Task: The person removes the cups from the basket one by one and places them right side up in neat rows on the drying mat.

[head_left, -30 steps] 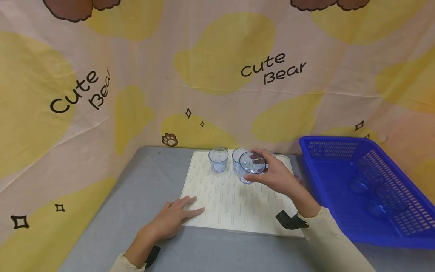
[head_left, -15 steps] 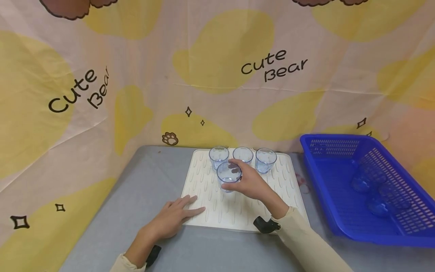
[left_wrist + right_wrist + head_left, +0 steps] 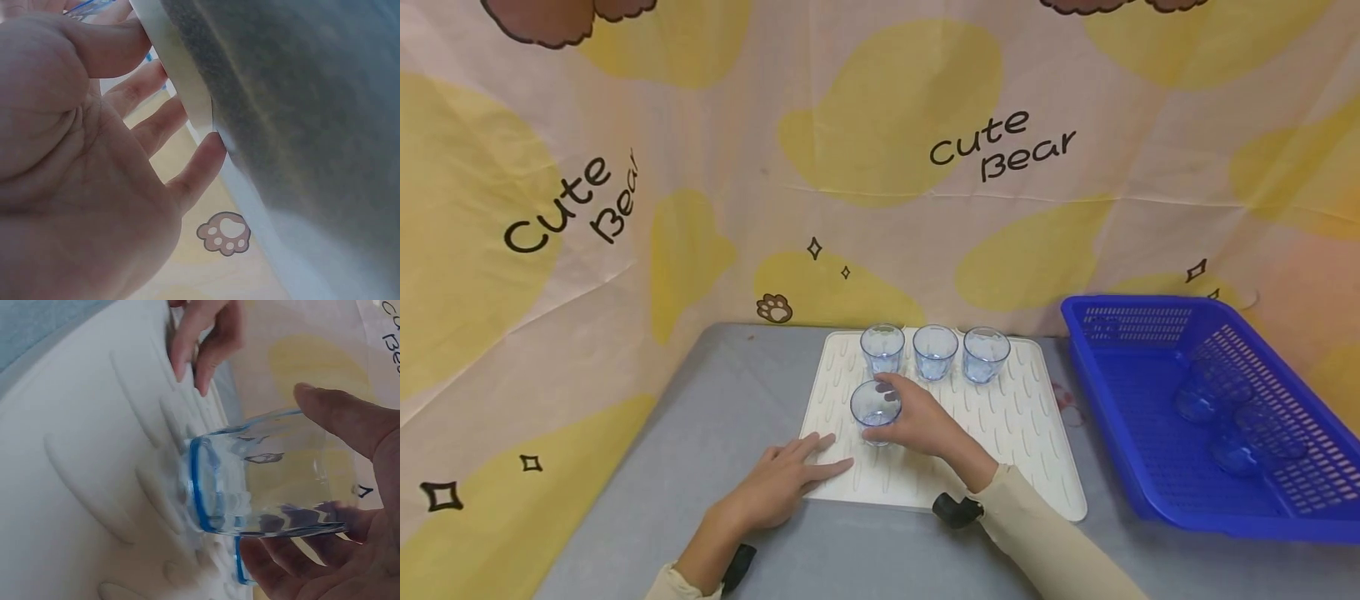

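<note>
My right hand (image 3: 925,421) grips a clear bluish drinking glass (image 3: 874,408) near its rim, thumb on one side and fingers on the other. In the right wrist view that glass (image 3: 275,475) has its base at the ridged white mat (image 3: 81,469); whether it fully rests there I cannot tell. Three similar glasses stand upright in a row along the mat's back: a left one (image 3: 882,350), a middle one (image 3: 936,353) and a right one (image 3: 986,356). My left hand (image 3: 778,479) rests with spread fingers on the mat's left front edge, as the left wrist view also shows.
A blue plastic basket (image 3: 1120,433) stands to the right of the mat, with a few glasses (image 3: 1240,417) lying inside. The grey table (image 3: 685,425) reaches back to a patterned cloth (image 3: 880,150) hanging behind and at the left.
My right hand has carried the glass leftward and toward me, from beside the back row to in front of the left glass. The left hand has stayed in place.
</note>
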A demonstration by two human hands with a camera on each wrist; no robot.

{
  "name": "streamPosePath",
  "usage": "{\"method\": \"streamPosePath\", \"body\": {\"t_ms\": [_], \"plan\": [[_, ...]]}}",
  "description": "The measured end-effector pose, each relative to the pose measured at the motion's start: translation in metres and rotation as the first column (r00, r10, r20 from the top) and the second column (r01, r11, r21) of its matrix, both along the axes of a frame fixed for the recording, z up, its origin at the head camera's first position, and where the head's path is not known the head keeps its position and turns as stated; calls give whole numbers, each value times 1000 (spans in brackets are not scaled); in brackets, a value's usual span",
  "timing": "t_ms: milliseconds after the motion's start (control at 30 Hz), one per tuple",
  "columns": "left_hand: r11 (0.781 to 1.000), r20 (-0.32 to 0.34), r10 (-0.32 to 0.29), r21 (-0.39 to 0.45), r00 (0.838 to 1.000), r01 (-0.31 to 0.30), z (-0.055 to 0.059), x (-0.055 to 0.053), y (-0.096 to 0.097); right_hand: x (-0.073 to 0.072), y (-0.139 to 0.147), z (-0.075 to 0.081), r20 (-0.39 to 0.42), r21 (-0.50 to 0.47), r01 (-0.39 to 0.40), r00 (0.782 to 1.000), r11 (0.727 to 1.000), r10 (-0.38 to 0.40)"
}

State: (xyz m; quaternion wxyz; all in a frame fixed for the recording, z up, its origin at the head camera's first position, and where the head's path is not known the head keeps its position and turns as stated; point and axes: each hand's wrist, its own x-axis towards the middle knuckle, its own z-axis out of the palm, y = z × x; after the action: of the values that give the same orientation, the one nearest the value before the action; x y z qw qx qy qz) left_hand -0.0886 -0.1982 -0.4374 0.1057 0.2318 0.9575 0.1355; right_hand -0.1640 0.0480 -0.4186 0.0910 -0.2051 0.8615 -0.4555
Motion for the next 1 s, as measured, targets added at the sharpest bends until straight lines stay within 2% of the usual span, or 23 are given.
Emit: {"method": "streamPosePath", "body": {"t_ms": [300,733,867,1000], "plan": [[1000,-45,-19,-1,999,19,-4,0,-2,1,-2,-2,-22,-1,-3,1000,1000,3],[1000,-3,6,-5,1000,-6,-4,-3,1,2,0,-1,-7,18,11,1000,1000,-10],[1000,14,16,-7,1000,-16,-2,-2,2,4,10,3,6,21,13,1000,1000,-14],[1000,28,26,-7,999,-26,-1,-1,3,9,33,13,2,-11,33,999,999,-33]]}}
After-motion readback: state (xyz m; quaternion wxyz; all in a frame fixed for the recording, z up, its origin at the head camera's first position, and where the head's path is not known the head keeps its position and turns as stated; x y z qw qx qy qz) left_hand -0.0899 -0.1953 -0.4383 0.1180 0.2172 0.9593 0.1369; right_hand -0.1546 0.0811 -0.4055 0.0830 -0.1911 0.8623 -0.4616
